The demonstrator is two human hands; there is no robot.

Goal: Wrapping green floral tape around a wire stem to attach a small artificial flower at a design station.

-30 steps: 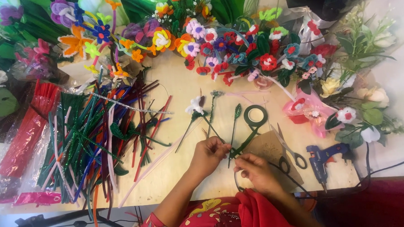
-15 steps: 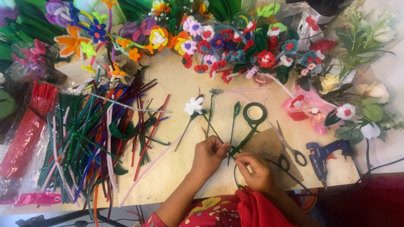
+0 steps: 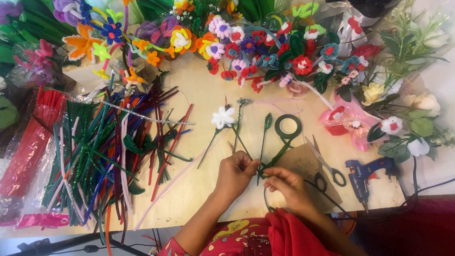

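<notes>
Our hands bind green stems at a craft table.

Our left hand [image 3: 235,172] and right hand [image 3: 286,184] are closed, pinching the bundled green stems [image 3: 261,142] between them just below the tape roll [image 3: 288,126]. We judge the work partly done: a white flower [image 3: 223,117] is finished, while many loose pipe cleaners [image 3: 105,148] lie unused beside us.

table [image 3: 206,101]: pale wood | pipe-cleaner pile [image 3: 100,149] on its left: green, red, blue, orange, white | scissors [image 3: 324,167] on its right: black handles | glue gun [image 3: 365,170] beside them: blue | tape roll [image 3: 288,126]: dark green | sleeve [image 3: 242,242] at near edge: red, yellow pattern
</notes>
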